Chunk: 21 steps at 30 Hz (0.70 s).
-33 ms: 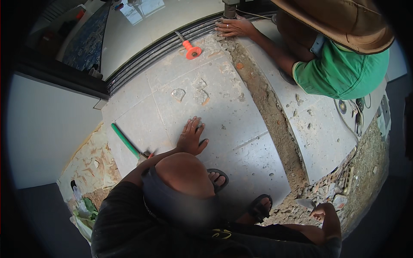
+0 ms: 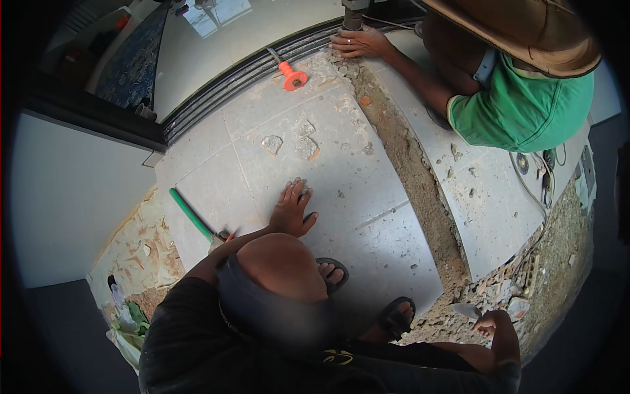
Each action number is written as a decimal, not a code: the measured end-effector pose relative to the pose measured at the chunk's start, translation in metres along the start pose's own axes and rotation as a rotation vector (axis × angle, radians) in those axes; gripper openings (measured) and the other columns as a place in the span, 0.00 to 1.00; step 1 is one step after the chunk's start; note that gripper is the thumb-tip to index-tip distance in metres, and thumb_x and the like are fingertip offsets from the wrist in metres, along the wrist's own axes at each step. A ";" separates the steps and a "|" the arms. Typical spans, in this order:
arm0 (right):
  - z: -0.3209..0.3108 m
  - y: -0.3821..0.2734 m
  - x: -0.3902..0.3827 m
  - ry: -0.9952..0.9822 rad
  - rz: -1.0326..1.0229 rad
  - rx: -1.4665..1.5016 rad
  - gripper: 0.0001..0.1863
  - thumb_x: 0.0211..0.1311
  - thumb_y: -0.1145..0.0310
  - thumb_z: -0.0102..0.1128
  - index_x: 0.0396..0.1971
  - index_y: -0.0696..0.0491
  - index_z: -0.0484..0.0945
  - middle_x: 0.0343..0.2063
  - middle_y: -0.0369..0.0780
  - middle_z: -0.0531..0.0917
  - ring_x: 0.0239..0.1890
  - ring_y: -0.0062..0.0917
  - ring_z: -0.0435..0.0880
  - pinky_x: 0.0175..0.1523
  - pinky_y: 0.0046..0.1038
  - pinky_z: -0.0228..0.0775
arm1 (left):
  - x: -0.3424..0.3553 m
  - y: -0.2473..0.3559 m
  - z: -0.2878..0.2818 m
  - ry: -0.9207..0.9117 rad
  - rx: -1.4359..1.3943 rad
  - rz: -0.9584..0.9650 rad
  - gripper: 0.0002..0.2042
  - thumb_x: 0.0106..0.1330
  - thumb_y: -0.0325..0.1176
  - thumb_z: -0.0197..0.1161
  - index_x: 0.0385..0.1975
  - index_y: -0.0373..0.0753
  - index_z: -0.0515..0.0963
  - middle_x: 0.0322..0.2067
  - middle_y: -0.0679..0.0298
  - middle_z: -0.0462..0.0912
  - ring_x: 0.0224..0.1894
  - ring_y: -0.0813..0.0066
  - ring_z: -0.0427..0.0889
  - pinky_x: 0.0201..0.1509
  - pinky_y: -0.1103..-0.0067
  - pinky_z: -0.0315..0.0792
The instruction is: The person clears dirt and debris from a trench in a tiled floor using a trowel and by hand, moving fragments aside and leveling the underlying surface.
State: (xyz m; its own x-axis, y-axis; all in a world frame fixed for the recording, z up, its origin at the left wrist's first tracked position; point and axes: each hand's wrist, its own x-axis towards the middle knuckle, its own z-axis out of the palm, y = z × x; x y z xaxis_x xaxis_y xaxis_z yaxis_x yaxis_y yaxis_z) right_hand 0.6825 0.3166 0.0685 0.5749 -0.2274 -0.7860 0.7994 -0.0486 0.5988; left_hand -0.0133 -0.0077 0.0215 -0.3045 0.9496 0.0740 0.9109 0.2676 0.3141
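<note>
My left hand [image 2: 292, 209] lies flat on the grey floor tiles [image 2: 354, 177], fingers spread, with no tool in it. At the lower right my right hand [image 2: 492, 324] is closed beside a trowel, its grey blade [image 2: 466, 311] pointing left over the rubble. The handle is mostly hidden by the fingers. A green-handled tool [image 2: 191, 213] lies left of my left forearm, its other end partly covered. Broken tile pieces [image 2: 306, 141] rest beyond my left hand. From the far door track to the rubble runs a rough trench [image 2: 420, 177] cut through the tiles.
A co-worker in a green shirt [image 2: 525, 105] and brown hat crouches at the far right, a hand [image 2: 361, 43] by a power tool [image 2: 353, 16]. An orange-guarded chisel [image 2: 293, 77] lies near the door track [image 2: 216, 85]. Cables [image 2: 545, 177] and rubble [image 2: 518, 289] lie right.
The co-worker's hat and hand have shifted very slightly, and the power tool's end sits a little lower. My own hands look unmoved.
</note>
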 end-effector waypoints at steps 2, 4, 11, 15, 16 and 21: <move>0.001 0.000 -0.003 -0.009 0.002 0.012 0.18 0.65 0.61 0.68 0.19 0.47 0.70 0.17 0.31 0.71 0.20 0.19 0.69 0.30 0.27 0.68 | 0.001 0.000 0.001 -0.009 0.002 0.001 0.32 0.66 0.47 0.61 0.61 0.27 0.69 0.66 0.40 0.60 0.73 0.39 0.55 0.76 0.50 0.50; 0.000 0.000 -0.005 -0.018 0.003 0.023 0.18 0.65 0.61 0.68 0.18 0.47 0.70 0.16 0.31 0.70 0.20 0.19 0.69 0.30 0.27 0.68 | 0.001 0.000 0.001 -0.013 -0.002 -0.003 0.32 0.66 0.48 0.60 0.62 0.28 0.68 0.66 0.40 0.60 0.73 0.39 0.55 0.76 0.50 0.50; -0.007 0.006 0.007 -0.062 0.023 0.035 0.17 0.65 0.62 0.68 0.22 0.49 0.71 0.18 0.32 0.70 0.22 0.20 0.70 0.34 0.28 0.70 | 0.003 0.001 0.002 -0.031 -0.009 -0.012 0.32 0.66 0.48 0.60 0.62 0.28 0.68 0.67 0.40 0.59 0.74 0.40 0.54 0.76 0.50 0.49; 0.003 -0.004 -0.004 -0.041 0.010 0.030 0.19 0.66 0.62 0.66 0.18 0.48 0.69 0.16 0.30 0.69 0.20 0.19 0.67 0.29 0.27 0.65 | -0.003 -0.001 -0.002 -0.041 0.017 -0.029 0.32 0.67 0.48 0.60 0.62 0.28 0.68 0.67 0.40 0.59 0.74 0.40 0.53 0.76 0.50 0.49; 0.002 -0.003 -0.005 -0.036 0.010 0.034 0.19 0.66 0.62 0.66 0.18 0.48 0.69 0.16 0.30 0.69 0.20 0.19 0.67 0.29 0.27 0.65 | -0.002 0.000 -0.001 -0.032 -0.003 -0.022 0.32 0.66 0.47 0.61 0.62 0.28 0.68 0.67 0.40 0.59 0.74 0.39 0.54 0.75 0.49 0.49; 0.001 0.004 0.002 -0.026 0.003 0.043 0.19 0.66 0.63 0.66 0.19 0.48 0.69 0.16 0.30 0.67 0.20 0.18 0.66 0.29 0.26 0.63 | 0.002 0.001 0.002 -0.012 -0.035 -0.005 0.31 0.65 0.46 0.62 0.61 0.28 0.68 0.67 0.39 0.59 0.73 0.37 0.54 0.75 0.48 0.50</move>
State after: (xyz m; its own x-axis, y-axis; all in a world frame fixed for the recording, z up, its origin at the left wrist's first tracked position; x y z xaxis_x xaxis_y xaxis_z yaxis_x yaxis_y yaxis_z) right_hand 0.6866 0.3145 0.0693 0.5721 -0.2526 -0.7803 0.7893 -0.0893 0.6075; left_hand -0.0127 -0.0049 0.0202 -0.3052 0.9503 0.0616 0.8992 0.2663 0.3471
